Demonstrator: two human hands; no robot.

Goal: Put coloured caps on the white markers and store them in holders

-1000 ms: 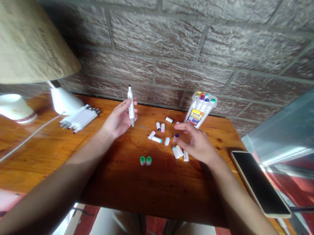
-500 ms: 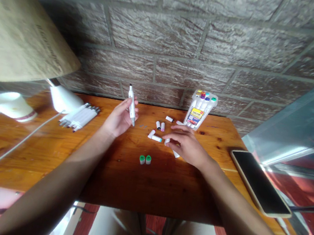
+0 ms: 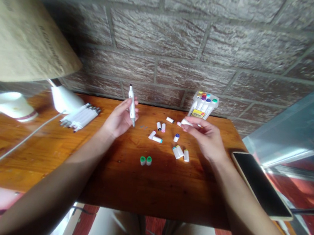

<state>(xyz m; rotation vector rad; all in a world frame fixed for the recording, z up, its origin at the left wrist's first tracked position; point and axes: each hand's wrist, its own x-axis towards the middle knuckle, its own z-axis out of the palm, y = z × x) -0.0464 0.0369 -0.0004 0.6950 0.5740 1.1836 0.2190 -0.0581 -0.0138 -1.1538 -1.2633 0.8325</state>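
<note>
1. the left hand is lifted just above the table, left of the middle, with its palm turned inward.
2. its fingers are half curled and, with the thumb, grip a marker by the lower half.
3. the marker stands almost upright, a white barrel with its dark tip on top and no cap on it, in front of the wall.
4. the right hand is raised too, palm partly up and fingers bent loosely.
5. its thumb and fingertips pinch a small white cap, and the other fingers are empty.
6. the cap is held over the far side of the table, just below the pack and well apart from the marker.
7. the pack is clear, holds capped markers with coloured tops, and leans on the wall.
8. loose caps lie scattered on the table between the two hands, some near the right wrist.
9. two green caps stand side by side nearer the person.
10. a bundle of white markers lies to the left, beside a lamp.
11. a white cable runs across the left side of the table.
12. a phone lies face up at the right edge, beside the right forearm.
</note>
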